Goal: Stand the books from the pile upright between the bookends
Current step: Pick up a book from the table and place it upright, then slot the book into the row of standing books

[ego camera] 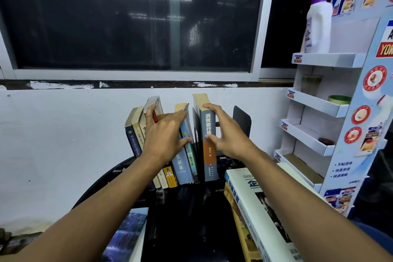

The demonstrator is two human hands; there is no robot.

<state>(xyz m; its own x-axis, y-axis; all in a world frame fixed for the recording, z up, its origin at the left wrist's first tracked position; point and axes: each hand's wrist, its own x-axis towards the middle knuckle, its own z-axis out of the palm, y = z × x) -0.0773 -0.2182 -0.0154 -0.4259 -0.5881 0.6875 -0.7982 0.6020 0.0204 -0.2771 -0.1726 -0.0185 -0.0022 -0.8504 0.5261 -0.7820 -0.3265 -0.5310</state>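
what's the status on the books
Left hand presses leaning row. Right hand grips grey book, upright beside bookend. Pile front right, nothing blocking.

glossy, smooth round black worktop [191, 219]; matt black sheet-metal bookend [242, 120]; grey-spined book [209, 155] with rough yellowed paper edges.
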